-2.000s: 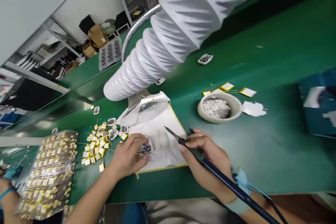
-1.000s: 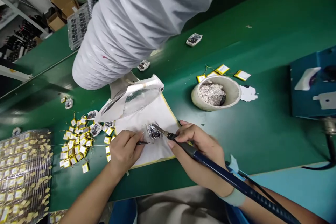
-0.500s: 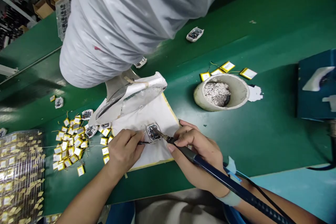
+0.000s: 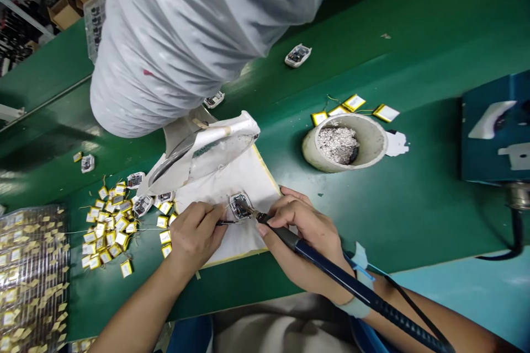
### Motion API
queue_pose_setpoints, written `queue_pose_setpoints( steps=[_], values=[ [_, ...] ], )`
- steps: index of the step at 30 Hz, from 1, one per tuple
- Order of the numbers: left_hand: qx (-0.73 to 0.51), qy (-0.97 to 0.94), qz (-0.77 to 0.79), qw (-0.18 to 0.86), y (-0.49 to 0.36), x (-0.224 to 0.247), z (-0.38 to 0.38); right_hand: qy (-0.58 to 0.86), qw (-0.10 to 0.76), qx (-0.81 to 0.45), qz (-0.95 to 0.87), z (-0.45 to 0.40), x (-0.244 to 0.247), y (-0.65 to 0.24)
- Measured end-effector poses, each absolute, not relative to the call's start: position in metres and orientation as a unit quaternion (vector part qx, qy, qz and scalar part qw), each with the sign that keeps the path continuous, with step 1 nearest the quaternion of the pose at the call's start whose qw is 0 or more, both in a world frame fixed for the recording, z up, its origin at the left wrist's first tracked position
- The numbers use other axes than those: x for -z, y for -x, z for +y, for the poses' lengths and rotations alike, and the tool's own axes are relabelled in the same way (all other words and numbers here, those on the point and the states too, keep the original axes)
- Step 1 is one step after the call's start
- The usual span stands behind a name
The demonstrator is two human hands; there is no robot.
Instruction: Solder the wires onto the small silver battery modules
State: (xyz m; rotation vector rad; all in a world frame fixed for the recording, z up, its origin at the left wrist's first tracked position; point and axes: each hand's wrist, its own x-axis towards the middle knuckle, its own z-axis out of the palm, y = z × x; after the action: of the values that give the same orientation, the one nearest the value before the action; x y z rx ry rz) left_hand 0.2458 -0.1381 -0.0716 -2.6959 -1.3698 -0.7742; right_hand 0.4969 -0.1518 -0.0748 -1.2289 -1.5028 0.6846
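My left hand [image 4: 194,234] pinches slim dark tweezers [image 4: 226,222], their tips reaching towards a small white-framed circuit module [image 4: 240,206]. The module lies on a white cloth pad [image 4: 232,237] with a yellow-taped edge. My right hand [image 4: 302,237] grips a soldering iron [image 4: 327,267] with a dark blue handle, and its metal tip [image 4: 248,210] touches the module. A loose pile of small yellow-edged battery cells [image 4: 110,226] with thin wires lies left of my left hand, mixed with several finished modules.
A wide white ribbed extraction duct [image 4: 157,49] and a glass magnifier [image 4: 202,157] hang over the pad. A ceramic pot of solder scrap [image 4: 342,143] stands on the green bench mat [image 4: 414,66]. Left stands a tray of cells [image 4: 31,270]; right, a blue machine [image 4: 494,127].
The module now lies on the pad instead of in my left hand, with the tweezers at it. The iron tip has moved onto the module. The view has swung and settled.
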Motion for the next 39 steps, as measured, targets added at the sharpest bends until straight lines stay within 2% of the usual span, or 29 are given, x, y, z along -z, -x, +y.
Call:
queue_pose_setpoints(
  steps=[39],
  values=[
    [0.259, 0.865, -0.428, 0.03, -0.2468, 0.0743, -0.1369, 0.492, 0.515, -0.265, -0.651, -0.1515, 0.0742, -0.4985]
  ],
)
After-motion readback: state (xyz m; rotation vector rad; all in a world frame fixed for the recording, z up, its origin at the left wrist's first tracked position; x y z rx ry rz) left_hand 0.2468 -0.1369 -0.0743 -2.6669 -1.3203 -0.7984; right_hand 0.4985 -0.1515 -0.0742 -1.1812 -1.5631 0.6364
